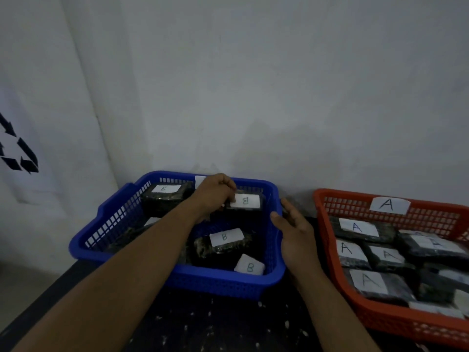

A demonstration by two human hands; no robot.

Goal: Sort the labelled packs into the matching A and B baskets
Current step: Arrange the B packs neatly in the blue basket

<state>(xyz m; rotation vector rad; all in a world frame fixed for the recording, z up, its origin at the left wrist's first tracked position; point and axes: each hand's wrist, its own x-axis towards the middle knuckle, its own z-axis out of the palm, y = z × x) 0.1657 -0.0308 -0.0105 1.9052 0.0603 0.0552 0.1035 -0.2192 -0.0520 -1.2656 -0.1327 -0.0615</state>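
A blue basket (121, 214) sits at the centre, with several dark packs labelled B inside. My left hand (214, 193) reaches into its far side and grips a B pack (247, 203) by its left end. Another B pack (162, 198) lies at the back left, and one more B pack (223, 243) lies nearer the front. My right hand (295, 235) rests with straight fingers against the blue basket's right rim. To the right, an orange basket (327, 224) with an A tag (388, 205) on its back wall holds several A packs (357, 228).
Both baskets stand on a dark, paint-speckled table (215, 326) pushed against a pale wall. A white sheet with a black recycling symbol (17, 151) hangs at the left. A narrow gap separates the two baskets.
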